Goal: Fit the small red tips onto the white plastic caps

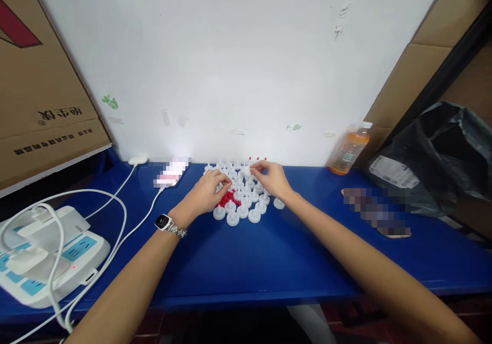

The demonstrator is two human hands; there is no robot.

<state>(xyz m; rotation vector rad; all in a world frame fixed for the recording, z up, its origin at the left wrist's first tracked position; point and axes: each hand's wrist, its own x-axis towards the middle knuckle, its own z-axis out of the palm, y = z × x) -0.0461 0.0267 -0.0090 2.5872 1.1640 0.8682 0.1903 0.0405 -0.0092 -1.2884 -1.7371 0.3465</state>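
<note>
Several small white plastic caps (pixel 243 203) stand in rows on the blue table (pixel 269 251), near the white wall. A small heap of red pieces (pixel 229 197) lies among them. My left hand (pixel 205 193), with a watch on its wrist, rests over the left side of the caps, fingers curled beside the red heap. My right hand (pixel 272 177) hovers over the far rows, its fingertips pinched at a white cap (pixel 249 170). A few caps at the back carry red tips (pixel 257 159).
A white power strip (pixel 46 254) with cables sits at the left table edge. A phone (pixel 171 174) lies by the wall, another phone (pixel 378 211) on the right. An orange drink bottle (pixel 349 149), a black bag (pixel 434 154) and cardboard boxes (pixel 38 77) stand around.
</note>
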